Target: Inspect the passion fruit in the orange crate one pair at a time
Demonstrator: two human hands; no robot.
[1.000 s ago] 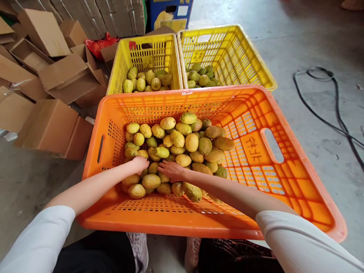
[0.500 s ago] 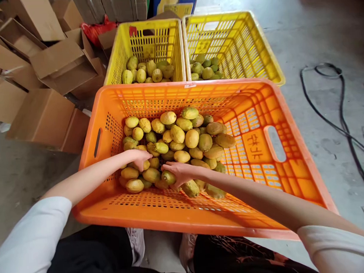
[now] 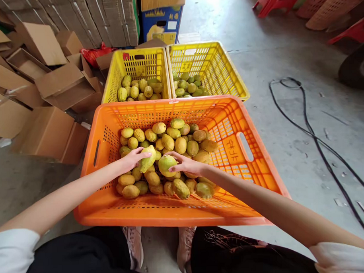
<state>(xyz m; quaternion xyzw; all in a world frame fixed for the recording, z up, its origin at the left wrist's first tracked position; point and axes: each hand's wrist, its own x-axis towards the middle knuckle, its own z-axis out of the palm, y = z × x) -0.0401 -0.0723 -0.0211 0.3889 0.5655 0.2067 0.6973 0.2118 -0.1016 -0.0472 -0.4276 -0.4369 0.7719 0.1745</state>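
Observation:
Over the heap of papaya-like fruit (image 3: 168,142) in the large orange crate (image 3: 137,217), each of my hands grips one piece. My left hand (image 3: 133,159) is closed round a yellow-green fruit (image 3: 147,159) with a tapered lower end, held tilted. Just to its right, my right hand (image 3: 185,164) has its thumb and fingers round a rounder green-yellow fruit (image 3: 166,165). The two held fruits are close together but apart, raised above the pile. The heap fills the crate's left and middle; its colours run from yellow to brownish green.
Two yellow crates (image 3: 167,73) with more such fruit adjoin the far side of the orange one. Cardboard boxes (image 3: 60,83) are heaped at left. A black cable (image 3: 311,136) lies on the floor at right, near a tyre (image 3: 357,66). A blue carton (image 3: 163,25) stands behind.
Both hands have risen out of the pile, each now with a fruit in its grip. My view has tilted up and turned slightly right, showing more floor and red stools.

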